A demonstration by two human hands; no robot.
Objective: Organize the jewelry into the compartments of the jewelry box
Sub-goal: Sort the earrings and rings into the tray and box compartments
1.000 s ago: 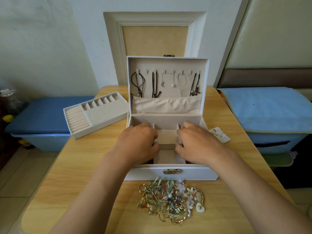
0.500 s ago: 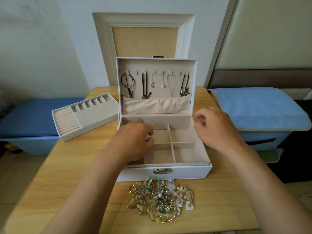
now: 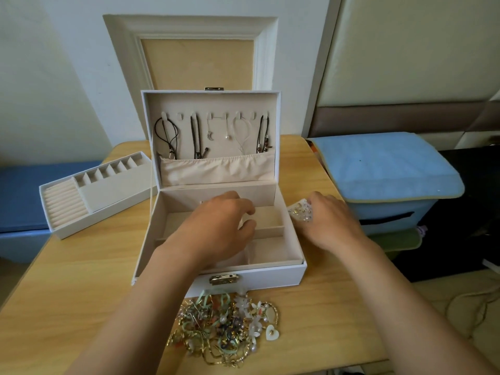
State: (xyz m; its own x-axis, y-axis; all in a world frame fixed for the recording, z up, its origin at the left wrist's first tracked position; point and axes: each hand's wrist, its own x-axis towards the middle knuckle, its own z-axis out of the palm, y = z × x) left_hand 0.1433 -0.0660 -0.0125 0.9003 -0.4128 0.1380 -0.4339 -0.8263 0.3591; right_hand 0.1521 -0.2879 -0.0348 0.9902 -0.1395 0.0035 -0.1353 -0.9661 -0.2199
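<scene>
A white jewelry box (image 3: pixel 270 277) stands open on the wooden table, lid upright with several necklaces (image 3: pixel 197 136) hanging inside it. Beige dividers (image 3: pixel 267 231) split its base into compartments. My left hand (image 3: pixel 216 228) hovers over the box's middle, fingers loosely curled, holding nothing that I can see. My right hand (image 3: pixel 330 220) is at the box's right rim and grips a small card of earrings (image 3: pixel 300 211) just outside the box. A tangled pile of jewelry (image 3: pixel 227 328) lies on the table in front of the box.
The box's removable tray (image 3: pixel 102 193), with ring rolls and small cells, sits on the table (image 3: pixel 75 288) to the left. A blue-cushioned bin (image 3: pixel 384 169) stands right of the table, a blue bench (image 3: pixel 19 196) left. A framed board (image 3: pixel 194 50) leans on the wall behind.
My right hand went out of the box to its right side and picked up the card of earrings. My left hand stayed over the compartments. The camera view shifted slightly.
</scene>
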